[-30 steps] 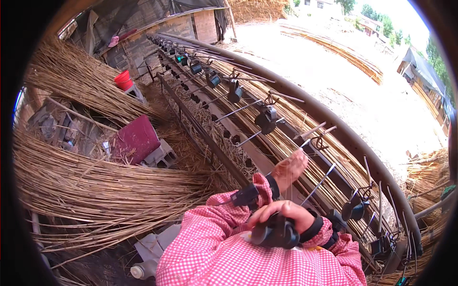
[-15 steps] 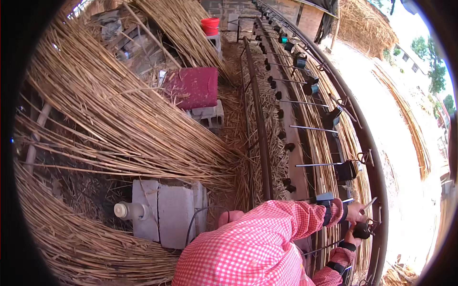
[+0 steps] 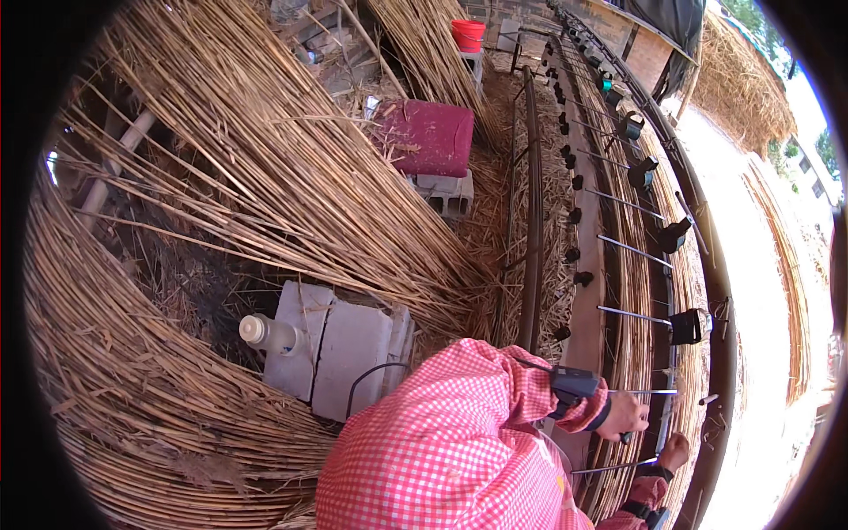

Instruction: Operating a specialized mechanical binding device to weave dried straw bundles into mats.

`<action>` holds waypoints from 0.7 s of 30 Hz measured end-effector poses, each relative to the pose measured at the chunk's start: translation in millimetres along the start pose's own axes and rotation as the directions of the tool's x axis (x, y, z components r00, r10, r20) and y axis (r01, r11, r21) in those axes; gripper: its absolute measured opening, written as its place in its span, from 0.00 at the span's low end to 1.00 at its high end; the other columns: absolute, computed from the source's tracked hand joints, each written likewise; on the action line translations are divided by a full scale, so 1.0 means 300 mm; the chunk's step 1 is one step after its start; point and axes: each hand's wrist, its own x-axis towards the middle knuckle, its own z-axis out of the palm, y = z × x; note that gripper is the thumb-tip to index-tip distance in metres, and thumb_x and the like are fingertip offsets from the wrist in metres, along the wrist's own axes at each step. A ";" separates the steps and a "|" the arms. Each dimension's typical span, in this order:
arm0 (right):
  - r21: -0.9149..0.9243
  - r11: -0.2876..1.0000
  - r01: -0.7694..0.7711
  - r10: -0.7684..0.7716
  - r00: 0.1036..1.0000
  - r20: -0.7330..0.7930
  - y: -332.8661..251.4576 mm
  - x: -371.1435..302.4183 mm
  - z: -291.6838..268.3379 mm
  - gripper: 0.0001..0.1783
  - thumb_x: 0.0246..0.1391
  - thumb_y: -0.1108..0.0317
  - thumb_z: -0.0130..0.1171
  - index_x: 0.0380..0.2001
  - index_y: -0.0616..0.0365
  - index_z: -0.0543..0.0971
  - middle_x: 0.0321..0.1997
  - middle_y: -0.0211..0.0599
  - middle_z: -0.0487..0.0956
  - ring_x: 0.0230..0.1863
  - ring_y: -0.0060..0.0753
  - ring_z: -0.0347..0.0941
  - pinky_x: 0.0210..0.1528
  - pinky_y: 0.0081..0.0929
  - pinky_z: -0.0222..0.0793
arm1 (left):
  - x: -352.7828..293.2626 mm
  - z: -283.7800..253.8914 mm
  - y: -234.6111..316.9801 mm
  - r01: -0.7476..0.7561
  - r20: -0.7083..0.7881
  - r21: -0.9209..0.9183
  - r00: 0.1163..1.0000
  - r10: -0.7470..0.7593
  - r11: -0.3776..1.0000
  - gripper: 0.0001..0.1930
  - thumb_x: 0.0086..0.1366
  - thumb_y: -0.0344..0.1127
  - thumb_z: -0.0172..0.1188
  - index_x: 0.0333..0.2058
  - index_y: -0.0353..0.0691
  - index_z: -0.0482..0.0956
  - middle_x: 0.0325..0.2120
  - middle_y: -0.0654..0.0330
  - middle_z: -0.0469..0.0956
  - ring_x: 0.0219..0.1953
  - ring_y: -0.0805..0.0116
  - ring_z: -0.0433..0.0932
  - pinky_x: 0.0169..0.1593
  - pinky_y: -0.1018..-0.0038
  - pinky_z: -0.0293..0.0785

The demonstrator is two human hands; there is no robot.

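Our left hand [image 3: 624,417] bends over a small black object [image 3: 625,437] at its fingertips; we cannot tell whether it or our curled right hand [image 3: 676,452] grips anything. Close together earlier, both now sit apart over long, straw-coloured reed stalks [image 3: 634,284].

Tally, long frame [image 3: 717,274]: near black bobbins [image 3: 687,327] 4, green bobbin [image 3: 607,82] 1
All toward frame's right edge, farther bobbins too small to count; left hand [image 3: 624,417] and right hand [image 3: 675,452], 2 in all; reed heaps [image 3: 291,168] 3; red bucket [image 3: 467,37] 1; maroon cushion [image 3: 431,137] 1; bottle [image 3: 278,337] 1, at left edge of pale blocks [image 3: 353,353]
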 end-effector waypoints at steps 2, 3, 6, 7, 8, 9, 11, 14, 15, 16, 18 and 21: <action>-0.224 0.968 -0.114 0.114 0.993 -0.016 0.108 0.092 0.037 0.14 0.45 0.60 0.52 0.28 0.59 0.76 0.26 0.50 0.75 0.29 0.50 0.72 0.35 0.40 0.66 | -0.186 -0.031 0.023 0.014 0.155 0.009 0.988 -0.015 1.000 0.22 0.39 0.38 0.62 0.35 0.37 0.69 0.29 0.54 0.66 0.29 0.57 0.73 0.30 0.64 0.71; -0.310 0.940 -0.143 0.124 0.989 -0.080 0.219 0.083 0.078 0.16 0.43 0.56 0.53 0.28 0.58 0.76 0.23 0.50 0.75 0.27 0.51 0.72 0.33 0.42 0.66 | -0.272 -0.044 0.008 0.044 0.263 0.001 0.964 -0.043 0.999 0.22 0.39 0.37 0.62 0.35 0.37 0.69 0.29 0.53 0.66 0.29 0.57 0.73 0.30 0.64 0.71; -0.184 0.949 -0.257 0.269 0.962 0.042 0.045 -0.005 0.051 0.19 0.34 0.56 0.59 0.26 0.61 0.77 0.26 0.47 0.76 0.31 0.45 0.73 0.36 0.39 0.66 | -0.494 -0.171 -0.061 0.287 0.307 -0.103 0.920 -0.244 0.952 0.26 0.42 0.39 0.60 0.44 0.41 0.69 0.32 0.51 0.69 0.31 0.55 0.73 0.33 0.65 0.70; -0.102 0.991 -0.083 0.059 0.975 -0.216 0.088 -0.019 0.106 0.19 0.35 0.59 0.59 0.31 0.60 0.76 0.30 0.44 0.77 0.34 0.44 0.73 0.38 0.36 0.66 | -0.520 -0.237 -0.066 0.302 0.219 -0.156 0.939 -0.265 0.940 0.27 0.43 0.43 0.60 0.44 0.40 0.70 0.31 0.52 0.71 0.32 0.55 0.73 0.35 0.66 0.71; 0.005 1.000 0.010 -0.007 0.920 -0.391 0.123 -0.028 0.166 0.17 0.35 0.65 0.59 0.32 0.61 0.75 0.32 0.44 0.76 0.35 0.43 0.72 0.39 0.34 0.65 | -0.527 -0.307 -0.079 0.323 0.089 -0.277 0.946 -0.310 0.905 0.28 0.41 0.43 0.63 0.43 0.40 0.71 0.31 0.53 0.73 0.33 0.55 0.73 0.37 0.69 0.71; 0.231 0.967 0.104 -0.011 0.929 -0.371 -0.139 -0.079 0.090 0.13 0.39 0.66 0.59 0.29 0.63 0.75 0.26 0.40 0.76 0.30 0.37 0.72 0.34 0.30 0.67 | -0.551 -0.378 -0.071 0.325 -0.095 -0.358 0.920 -0.380 0.876 0.29 0.39 0.39 0.65 0.44 0.39 0.71 0.32 0.54 0.74 0.34 0.59 0.74 0.38 0.72 0.70; 0.616 0.784 -0.074 0.035 0.996 0.076 -0.409 -0.187 -0.037 0.14 0.48 0.61 0.55 0.24 0.63 0.73 0.17 0.26 0.71 0.19 0.19 0.68 0.24 0.19 0.65 | -0.535 -0.514 -0.026 0.235 -0.274 -0.671 0.803 -0.530 0.703 0.30 0.42 0.42 0.68 0.44 0.36 0.71 0.33 0.57 0.73 0.35 0.66 0.73 0.40 0.74 0.70; 0.895 0.110 -0.433 -0.661 0.641 0.391 -0.759 -0.388 -0.224 0.26 0.51 0.51 0.50 0.44 0.61 0.69 0.41 0.38 0.72 0.44 0.26 0.67 0.48 0.25 0.61 | -0.469 -0.572 -0.019 -0.195 -0.355 -0.824 0.909 -0.216 0.532 0.31 0.43 0.48 0.67 0.45 0.37 0.69 0.36 0.56 0.71 0.41 0.59 0.72 0.45 0.67 0.68; 0.925 -0.014 -0.380 -0.733 0.633 0.249 -0.840 -0.423 -0.270 0.28 0.49 0.55 0.54 0.50 0.60 0.65 0.47 0.41 0.69 0.50 0.30 0.64 0.53 0.28 0.58 | -0.403 -0.563 -0.039 -0.359 -0.378 -0.839 0.925 0.037 0.410 0.32 0.44 0.49 0.66 0.45 0.39 0.68 0.36 0.56 0.69 0.43 0.57 0.70 0.48 0.66 0.67; 0.926 -0.133 -0.353 -0.691 0.702 0.169 -0.923 -0.460 -0.348 0.27 0.48 0.57 0.56 0.48 0.60 0.66 0.47 0.42 0.70 0.50 0.30 0.64 0.53 0.29 0.59 | -0.345 -0.523 -0.041 -0.510 -0.494 -0.827 0.860 0.130 0.236 0.27 0.49 0.47 0.62 0.44 0.38 0.68 0.36 0.56 0.67 0.44 0.55 0.68 0.48 0.64 0.67; 0.864 -0.313 -0.393 -0.626 0.770 0.124 -0.950 -0.493 -0.411 0.24 0.45 0.63 0.59 0.46 0.61 0.68 0.44 0.42 0.71 0.49 0.30 0.65 0.52 0.29 0.59 | -0.221 -0.467 0.023 -0.419 -0.457 -0.875 0.880 -0.130 0.241 0.22 0.52 0.47 0.59 0.42 0.38 0.70 0.38 0.54 0.69 0.45 0.59 0.68 0.50 0.67 0.64; 0.738 -0.474 -0.480 -0.691 0.722 0.025 -0.956 -0.491 -0.397 0.13 0.48 0.70 0.53 0.39 0.60 0.72 0.40 0.40 0.73 0.45 0.29 0.67 0.50 0.27 0.61 | -0.151 -0.288 0.089 -0.038 -0.115 -0.818 0.989 -0.099 0.573 0.20 0.50 0.42 0.58 0.39 0.35 0.71 0.38 0.54 0.70 0.47 0.64 0.67 0.54 0.68 0.59</action>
